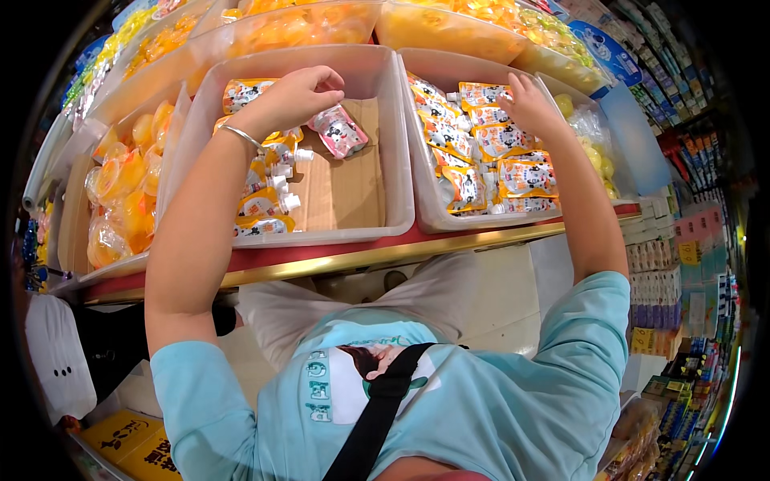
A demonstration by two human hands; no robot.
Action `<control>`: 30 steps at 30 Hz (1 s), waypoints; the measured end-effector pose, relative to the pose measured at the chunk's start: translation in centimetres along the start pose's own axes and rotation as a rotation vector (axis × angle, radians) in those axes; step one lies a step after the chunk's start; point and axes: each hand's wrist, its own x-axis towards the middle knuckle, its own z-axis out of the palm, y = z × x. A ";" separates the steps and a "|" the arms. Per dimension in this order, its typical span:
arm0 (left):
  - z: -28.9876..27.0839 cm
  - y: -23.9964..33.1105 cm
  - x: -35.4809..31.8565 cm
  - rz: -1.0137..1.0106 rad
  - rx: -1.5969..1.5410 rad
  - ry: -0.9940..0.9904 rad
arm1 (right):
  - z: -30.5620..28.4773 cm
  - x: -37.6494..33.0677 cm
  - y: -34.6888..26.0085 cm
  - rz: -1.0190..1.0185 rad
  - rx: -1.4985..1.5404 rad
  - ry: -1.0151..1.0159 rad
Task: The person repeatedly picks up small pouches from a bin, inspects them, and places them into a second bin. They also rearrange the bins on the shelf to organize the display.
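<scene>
My left hand [301, 94] is over the left clear plastic bin [401, 152], fingers loosely bent and apart. Just below its fingertips is a pink spouted pouch [338, 132], tilted over the bin's cardboard bottom [345, 192]; I cannot tell whether they touch. Orange-and-white spouted pouches [269, 202] line this bin's left side, white caps pointing right, partly hidden by my forearm. My right hand [529, 104] reaches into the right clear bin [425, 216], fingers spread over the far end of a row of orange-and-white pouches [525, 176]. A second row [445, 136] lies beside it.
A bin of round orange cups [120, 196] stands at the left. More bins of orange sweets [305, 28] rise behind. A gold-edged red counter rim [345, 260] runs before me. Shelves of packages [666, 272] are at the right; another person's white-and-black clothing [64, 353] shows at lower left.
</scene>
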 end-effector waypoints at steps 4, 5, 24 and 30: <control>1.1 -1.3 0.1 -0.056 0.060 -0.050 | 1.8 -1.3 0.4 0.044 -0.011 -0.102; 0.9 -1.7 -0.2 -0.101 0.100 -0.067 | 1.7 -1.6 -0.4 0.066 0.001 -0.104; 2.7 -4.3 1.9 -0.174 0.779 -0.175 | -7.3 -4.3 -19.3 -0.510 0.311 0.001; 2.1 -3.5 1.1 -0.076 0.693 -0.029 | -6.5 -3.8 -18.5 -0.533 0.498 -0.025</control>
